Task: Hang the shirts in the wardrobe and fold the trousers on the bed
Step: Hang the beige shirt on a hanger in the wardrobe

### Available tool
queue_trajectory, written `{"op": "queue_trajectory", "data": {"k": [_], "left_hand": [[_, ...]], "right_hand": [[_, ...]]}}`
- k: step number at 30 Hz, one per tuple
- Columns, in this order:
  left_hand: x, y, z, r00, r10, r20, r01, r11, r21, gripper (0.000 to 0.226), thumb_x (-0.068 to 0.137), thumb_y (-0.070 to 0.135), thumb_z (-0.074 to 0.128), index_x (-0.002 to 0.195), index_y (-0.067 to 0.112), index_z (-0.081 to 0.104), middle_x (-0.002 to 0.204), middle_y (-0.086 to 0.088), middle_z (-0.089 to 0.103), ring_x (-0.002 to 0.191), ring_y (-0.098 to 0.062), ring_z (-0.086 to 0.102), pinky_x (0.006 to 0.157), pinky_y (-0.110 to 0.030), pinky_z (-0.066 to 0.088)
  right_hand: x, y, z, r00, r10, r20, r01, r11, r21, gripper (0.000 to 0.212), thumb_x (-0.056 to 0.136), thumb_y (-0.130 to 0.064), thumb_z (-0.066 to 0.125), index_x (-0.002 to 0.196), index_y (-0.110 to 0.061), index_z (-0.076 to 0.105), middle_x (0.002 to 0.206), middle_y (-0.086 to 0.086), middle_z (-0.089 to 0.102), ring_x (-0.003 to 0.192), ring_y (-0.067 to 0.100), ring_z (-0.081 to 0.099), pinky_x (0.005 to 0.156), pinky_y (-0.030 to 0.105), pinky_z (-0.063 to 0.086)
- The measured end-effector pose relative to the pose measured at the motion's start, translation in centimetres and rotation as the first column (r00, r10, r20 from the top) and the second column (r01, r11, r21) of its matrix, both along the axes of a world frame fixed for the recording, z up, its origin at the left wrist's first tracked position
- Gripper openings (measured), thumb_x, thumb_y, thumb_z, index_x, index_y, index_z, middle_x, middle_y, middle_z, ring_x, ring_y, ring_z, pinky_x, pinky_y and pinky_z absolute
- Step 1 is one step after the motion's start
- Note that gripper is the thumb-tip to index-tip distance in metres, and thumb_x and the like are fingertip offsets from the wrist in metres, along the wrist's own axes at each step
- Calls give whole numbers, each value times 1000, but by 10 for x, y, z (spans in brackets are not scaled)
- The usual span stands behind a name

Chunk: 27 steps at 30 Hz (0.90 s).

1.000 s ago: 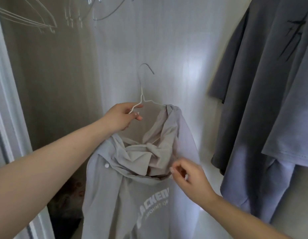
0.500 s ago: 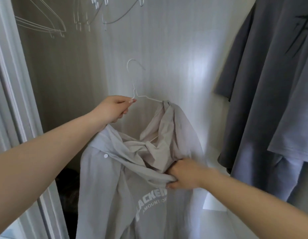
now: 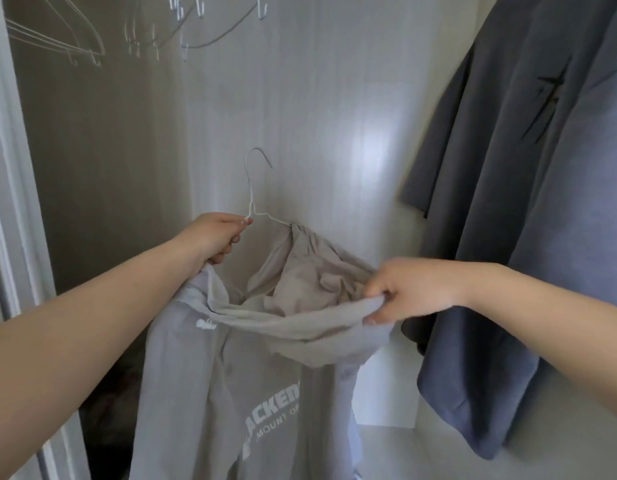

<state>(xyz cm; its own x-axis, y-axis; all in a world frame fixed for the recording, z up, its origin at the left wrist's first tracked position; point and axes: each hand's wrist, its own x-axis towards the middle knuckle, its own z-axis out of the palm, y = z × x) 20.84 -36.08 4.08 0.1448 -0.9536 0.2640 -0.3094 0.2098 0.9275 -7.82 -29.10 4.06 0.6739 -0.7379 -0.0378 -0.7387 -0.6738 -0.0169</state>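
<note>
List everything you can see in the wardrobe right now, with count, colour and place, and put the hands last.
Shirt: one, light grey with white lettering, centre, partly on a hanger, collar pulled open.
Hanger: one, white wire, centre, hook free in the air, not on any rail.
Empty hangers: several, pale wire, hanging top left and top centre; exact count unclear.
Hung shirts: at least one, dark grey-blue with a black mark, right side; whether more than one I cannot tell.
Wardrobe back wall: pale grey panel behind everything.
Door frame: white, far left edge.
Left hand: grip shut on the hanger's shoulder wire.
Right hand: grip shut on the shirt's collar edge, stretching it to the right.
</note>
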Motion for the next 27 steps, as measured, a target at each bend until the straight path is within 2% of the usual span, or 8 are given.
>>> {"op": "queue_trajectory", "data": {"k": [4, 6, 8, 11, 14, 19, 23, 27], "left_hand": [[-7, 2, 1, 993, -98, -69, 103, 993, 60, 23, 99, 24, 50, 117, 17, 63, 49, 8, 34, 33, -4, 23, 36, -14, 16], [-13, 3, 1, 984, -152, -98, 160, 984, 78, 22, 99, 24, 48, 115, 18, 62, 49, 9, 33, 33, -4, 23, 35, -13, 17], [-17, 5, 2, 975, -184, -128, 195, 977, 87, 22, 99, 24, 47, 113, 17, 62, 47, 9, 34, 32, -4, 25, 34, -13, 18], [-20, 6, 4, 969, -203, -144, 219, 970, 104, 21, 99, 26, 45, 112, 19, 61, 44, 11, 35, 31, -3, 26, 33, -12, 20], [-18, 7, 6, 966, -220, -136, 237, 963, 130, 21, 101, 27, 41, 114, 21, 57, 43, 11, 35, 29, -3, 25, 33, -12, 19], [-18, 19, 8, 936, -279, -216, 312, 940, 136, 21, 101, 26, 43, 114, 19, 58, 50, 9, 35, 30, -2, 26, 31, -13, 20], [-29, 38, 14, 873, -380, -305, 428, 898, 105, 21, 101, 22, 41, 113, 17, 58, 46, 10, 36, 29, -1, 26, 30, -13, 20], [-34, 57, 17, 831, -456, -319, 499, 864, 64, 21, 100, 22, 44, 110, 17, 62, 49, 9, 35, 33, -1, 25, 32, -13, 19]], "right_hand": [[11, 10, -7, 889, -160, -429, 355, 831, 427, 14, 90, -37, 62, 82, -25, 60, 77, -12, 55, 71, 3, 52, 79, 34, 51], [9, 2, 14, 966, -235, 104, 175, 897, 406, 12, 94, -22, 58, 84, -20, 64, 81, -5, 62, 76, 9, 60, 79, 36, 52], [10, -7, 30, 792, -78, 605, 73, 997, 34, 18, 95, -13, 53, 84, -15, 66, 79, -5, 63, 71, 3, 57, 71, 25, 46], [21, -11, 7, 998, -65, 21, 66, 998, -17, 19, 96, -22, 54, 102, -9, 66, 83, -5, 59, 80, 11, 52, 64, 11, 38], [27, -12, -18, 775, -219, -592, 412, 886, 212, 32, 95, -31, 54, 116, -8, 61, 100, 8, 64, 86, 22, 55, 75, 29, 47], [35, -25, -1, 920, -277, -278, 344, 910, 232, 45, 90, -65, 42, 106, -28, 63, 91, -15, 63, 94, 9, 59, 83, 25, 41], [59, -42, -27, 957, -223, 185, 159, 938, 309, 27, 98, -29, 45, 109, -19, 67, 103, -11, 69, 89, -6, 60, 79, 6, 42], [74, -63, -67, 944, -198, 265, 164, 976, 145, 26, 92, -20, 50, 114, -15, 64, 116, 2, 67, 103, 15, 60, 89, 27, 44]]}}
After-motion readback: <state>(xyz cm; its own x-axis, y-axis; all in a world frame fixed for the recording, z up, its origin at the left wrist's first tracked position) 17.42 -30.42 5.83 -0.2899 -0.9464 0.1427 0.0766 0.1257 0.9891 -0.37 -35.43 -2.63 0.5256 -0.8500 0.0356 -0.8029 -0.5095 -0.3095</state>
